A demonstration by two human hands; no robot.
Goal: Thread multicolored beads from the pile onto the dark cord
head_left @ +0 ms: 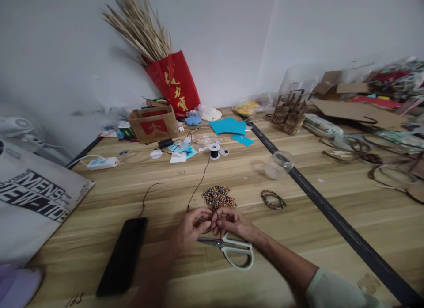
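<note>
Two bare hands meet low at the centre of the tabletop (291, 250), fingertips close together. The right hand's (232, 222) grip is narrow, thumb and fingers pinched on a bit of dark cord (216, 214). The left hand's (195, 224) grip is narrow too, its fingers curled; whether it pinches the cord I cannot tell.

One pair of scissors (241, 267) with pale handles lies just below the hands. One heap of many small multicoloured beads (218, 196), too many to count, sits just beyond the fingers. One beaded ring (273, 199) lies to the right, apart from the heap.

One black strand (199, 182) runs from near the left hand up to one spool (214, 153) of black thread. To the left lie one black phone (122, 257) and, by its top edge, one short knotted cord (144, 199).

Farther out stand one clear jar (277, 167) on the right and one white power strip (102, 162) on the left. At the back are two woven baskets (293, 124), one brown paper bag (154, 124), and one red bag (179, 85) full of dry stalks (142, 32).
</note>
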